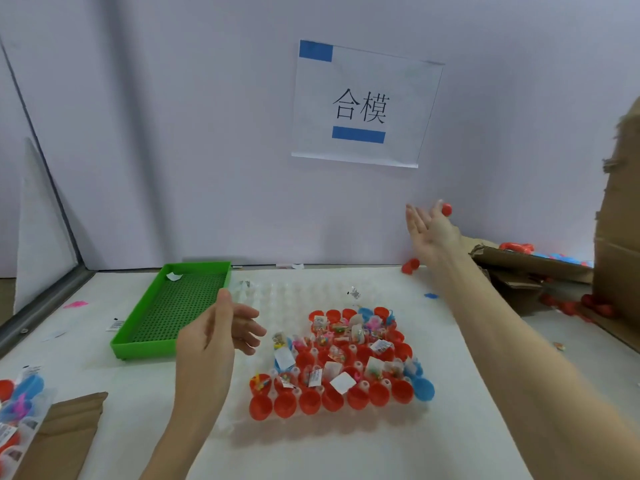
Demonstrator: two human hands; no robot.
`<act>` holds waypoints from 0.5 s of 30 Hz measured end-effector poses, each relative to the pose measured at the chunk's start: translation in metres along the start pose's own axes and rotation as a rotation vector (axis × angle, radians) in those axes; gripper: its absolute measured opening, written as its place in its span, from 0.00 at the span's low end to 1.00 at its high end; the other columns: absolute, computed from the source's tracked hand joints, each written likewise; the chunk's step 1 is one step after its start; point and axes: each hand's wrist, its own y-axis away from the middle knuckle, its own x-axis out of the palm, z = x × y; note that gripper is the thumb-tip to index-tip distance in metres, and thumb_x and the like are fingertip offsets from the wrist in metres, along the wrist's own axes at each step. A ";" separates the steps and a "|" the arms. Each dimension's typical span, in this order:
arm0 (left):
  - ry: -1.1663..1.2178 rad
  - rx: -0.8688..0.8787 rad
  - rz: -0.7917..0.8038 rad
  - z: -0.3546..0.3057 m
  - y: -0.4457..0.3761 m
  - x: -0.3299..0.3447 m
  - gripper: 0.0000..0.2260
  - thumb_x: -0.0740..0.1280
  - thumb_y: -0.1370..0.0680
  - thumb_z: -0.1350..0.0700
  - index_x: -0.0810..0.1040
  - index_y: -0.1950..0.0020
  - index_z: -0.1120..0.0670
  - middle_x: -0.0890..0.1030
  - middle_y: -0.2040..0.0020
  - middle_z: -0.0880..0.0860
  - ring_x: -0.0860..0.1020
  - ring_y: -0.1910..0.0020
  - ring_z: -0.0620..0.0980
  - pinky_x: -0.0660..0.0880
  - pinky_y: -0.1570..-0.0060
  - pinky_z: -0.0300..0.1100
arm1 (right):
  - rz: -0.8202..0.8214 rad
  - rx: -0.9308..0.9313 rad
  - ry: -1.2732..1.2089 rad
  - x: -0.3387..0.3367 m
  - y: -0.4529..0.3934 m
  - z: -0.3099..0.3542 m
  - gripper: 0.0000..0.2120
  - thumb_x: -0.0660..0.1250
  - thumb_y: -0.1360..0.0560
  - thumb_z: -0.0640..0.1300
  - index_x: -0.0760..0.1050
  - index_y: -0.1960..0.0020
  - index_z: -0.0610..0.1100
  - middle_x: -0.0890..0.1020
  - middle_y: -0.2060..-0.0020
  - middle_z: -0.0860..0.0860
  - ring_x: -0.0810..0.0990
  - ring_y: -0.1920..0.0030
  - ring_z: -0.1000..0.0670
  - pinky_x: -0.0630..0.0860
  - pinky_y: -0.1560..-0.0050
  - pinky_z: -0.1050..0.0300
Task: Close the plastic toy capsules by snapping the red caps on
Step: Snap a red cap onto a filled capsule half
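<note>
My left forearm is reaching up from the bottom edge, and my left hand [214, 341] is hovering above the desk [138, 393] with its fingers [249, 323] loosely spread, gripping nothing. Far to the left, a clear bag of toys [17, 407] is lying on a sheet of cardboard [65, 431] at the desk's corner. Further back, a green tray [145, 344] is sitting on the desk, a scrap of white paper [174, 276] resting in its far corner. Just right of my left hand, a clear holder [277, 296] is carrying the capsules [343, 368]: red cups standing open in rows, many showing small toys and paper slips inside, with a few blue cups [423, 389] at the right edge. On the wall behind, a paper sign [363, 105] is hanging by blue tape. My right hand [429, 226] is stretching out well beyond the holder toward the back right, fingers straight and apart, and a red cap [446, 209] is showing at the fingertips; I cannot tell whether I am pinching it. Below that hand another red cap [410, 265] is lying on the desk. At the far right, a torn cardboard box [533, 265] is holding more red caps [516, 247], with others scattered beside it.
</note>
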 end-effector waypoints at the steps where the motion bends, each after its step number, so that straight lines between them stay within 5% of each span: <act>1: -0.002 0.001 0.002 0.000 0.000 0.000 0.25 0.58 0.16 0.43 0.83 0.56 0.62 0.85 0.65 0.58 0.82 0.68 0.57 0.80 0.67 0.41 | -0.024 -0.036 0.167 -0.002 -0.002 0.008 0.21 0.51 0.13 0.41 0.58 0.22 0.34 0.66 0.23 0.39 0.68 0.24 0.44 0.78 0.39 0.57; 5: -0.016 0.013 0.012 0.001 -0.001 0.001 0.24 0.60 0.17 0.43 0.83 0.57 0.61 0.84 0.66 0.58 0.81 0.69 0.55 0.79 0.68 0.41 | 0.044 0.007 0.773 -0.032 0.007 -0.004 0.19 0.55 0.15 0.34 0.64 0.24 0.32 0.74 0.28 0.40 0.76 0.30 0.43 0.76 0.34 0.52; 10: -0.096 0.024 0.035 0.009 -0.002 0.001 0.18 0.62 0.15 0.50 0.83 0.57 0.58 0.84 0.65 0.56 0.80 0.69 0.52 0.79 0.68 0.40 | 0.247 -0.135 1.416 -0.076 0.054 -0.054 0.11 0.63 0.17 0.36 0.79 0.38 0.39 0.87 0.49 0.45 0.87 0.55 0.52 0.81 0.58 0.65; 15: -0.145 0.009 0.016 0.015 -0.003 -0.002 0.18 0.62 0.14 0.51 0.84 0.57 0.56 0.85 0.64 0.55 0.80 0.67 0.51 0.78 0.68 0.39 | 0.520 -0.402 1.985 -0.085 0.060 -0.090 0.12 0.65 0.18 0.39 0.82 0.37 0.47 0.82 0.42 0.51 0.79 0.46 0.52 0.75 0.44 0.62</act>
